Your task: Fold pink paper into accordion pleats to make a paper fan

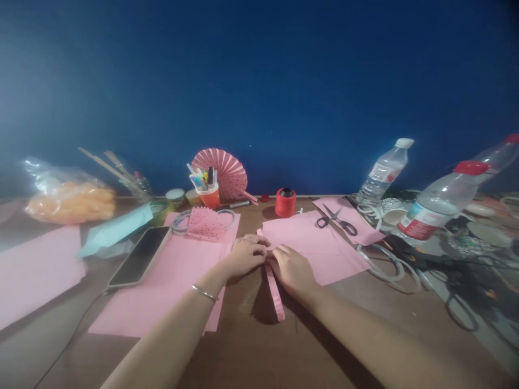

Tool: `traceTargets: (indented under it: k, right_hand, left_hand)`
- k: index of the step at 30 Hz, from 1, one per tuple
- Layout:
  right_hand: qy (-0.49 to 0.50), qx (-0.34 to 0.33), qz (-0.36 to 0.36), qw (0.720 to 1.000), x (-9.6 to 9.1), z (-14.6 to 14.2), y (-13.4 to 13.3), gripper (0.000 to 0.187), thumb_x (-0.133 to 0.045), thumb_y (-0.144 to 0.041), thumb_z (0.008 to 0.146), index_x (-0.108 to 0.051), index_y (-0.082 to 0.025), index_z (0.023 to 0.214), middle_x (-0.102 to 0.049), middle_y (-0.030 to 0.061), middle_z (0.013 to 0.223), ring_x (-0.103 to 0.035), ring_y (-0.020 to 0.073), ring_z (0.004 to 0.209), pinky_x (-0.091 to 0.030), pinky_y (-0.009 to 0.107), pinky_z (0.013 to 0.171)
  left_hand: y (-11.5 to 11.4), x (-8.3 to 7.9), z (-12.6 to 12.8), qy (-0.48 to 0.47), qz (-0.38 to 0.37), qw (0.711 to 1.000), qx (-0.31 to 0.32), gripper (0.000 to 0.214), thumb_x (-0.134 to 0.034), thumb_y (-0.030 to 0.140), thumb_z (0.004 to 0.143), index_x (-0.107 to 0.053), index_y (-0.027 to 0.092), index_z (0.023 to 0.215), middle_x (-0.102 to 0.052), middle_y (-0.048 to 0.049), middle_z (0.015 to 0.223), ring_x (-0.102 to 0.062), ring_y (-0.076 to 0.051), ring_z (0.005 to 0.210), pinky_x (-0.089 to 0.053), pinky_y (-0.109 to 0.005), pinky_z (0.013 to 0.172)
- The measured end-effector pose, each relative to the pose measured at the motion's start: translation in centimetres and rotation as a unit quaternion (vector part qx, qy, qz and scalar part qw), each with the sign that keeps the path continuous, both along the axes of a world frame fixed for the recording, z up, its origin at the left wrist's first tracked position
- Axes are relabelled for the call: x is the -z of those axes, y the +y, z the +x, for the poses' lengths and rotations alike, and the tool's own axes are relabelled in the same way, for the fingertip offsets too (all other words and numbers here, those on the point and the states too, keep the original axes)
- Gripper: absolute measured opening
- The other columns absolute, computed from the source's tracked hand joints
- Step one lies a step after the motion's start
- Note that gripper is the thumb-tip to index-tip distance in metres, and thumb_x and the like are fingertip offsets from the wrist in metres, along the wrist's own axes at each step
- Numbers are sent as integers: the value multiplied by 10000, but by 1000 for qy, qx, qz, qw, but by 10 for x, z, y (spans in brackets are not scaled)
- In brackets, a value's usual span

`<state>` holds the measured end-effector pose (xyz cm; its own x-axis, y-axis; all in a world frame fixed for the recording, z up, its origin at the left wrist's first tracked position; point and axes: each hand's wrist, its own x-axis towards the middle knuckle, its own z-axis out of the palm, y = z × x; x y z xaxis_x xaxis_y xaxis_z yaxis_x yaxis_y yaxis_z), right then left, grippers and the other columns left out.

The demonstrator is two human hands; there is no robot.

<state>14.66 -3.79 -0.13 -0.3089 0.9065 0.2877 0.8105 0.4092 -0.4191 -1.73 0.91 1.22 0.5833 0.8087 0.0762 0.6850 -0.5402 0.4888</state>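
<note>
Both hands meet at the table's middle over a narrow folded strip of pink paper (pixel 275 294) that runs toward me. My left hand (pixel 243 256) pinches the strip's far end, fingers curled; a thin bracelet sits on that wrist. My right hand (pixel 292 270) presses on the same end from the right, fingers closed on the paper. A pink sheet (pixel 320 243) lies just beyond the right hand, and a larger pink sheet (pixel 162 286) lies under the left forearm.
Scissors (pixel 336 220) lie on the pink sheet at right. Also on the table: a red thread spool (pixel 285 202), an orange cup of pens (pixel 210 194), a pink paper fan (pixel 225 172), a phone (pixel 140 255), two plastic bottles (pixel 441 202), (pixel 383 173), a bag of orange items (pixel 67 197), and tape rings (pixel 385 265).
</note>
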Motion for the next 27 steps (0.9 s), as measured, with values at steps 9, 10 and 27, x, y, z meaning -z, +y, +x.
traceTargets:
  k: [9,10,27]
  right_hand:
    - [18,-11,30,999,-4,0,-4,84,-488,-177,769,-560,-188,727,-572,9,780,-504,132,745,-322,227,633]
    - [21,-13,33,999,-4,0,-4,85,-489,-178,767,-558,-187,718,-570,9,772,-504,132,742,-324,225,630]
    - [11,-43,28,999,-3,1,-3,116,-518,-214,777,-596,-186,696,-572,1,732,-500,122,688,-318,219,604]
  left_hand:
    - [1,1,0,3,-1,1000,3,167,-500,218,745,-658,247,699,-575,41,1095,-443,-187,1075,-335,-315,922]
    - [1,2,0,3,-1,1000,2,167,-500,222,747,-657,245,696,-575,40,1094,-443,-187,1074,-337,-315,920]
    - [0,2,0,12,3,1000,-2,155,-509,239,749,-655,246,696,-572,46,1096,-447,-183,1065,-334,-313,920]
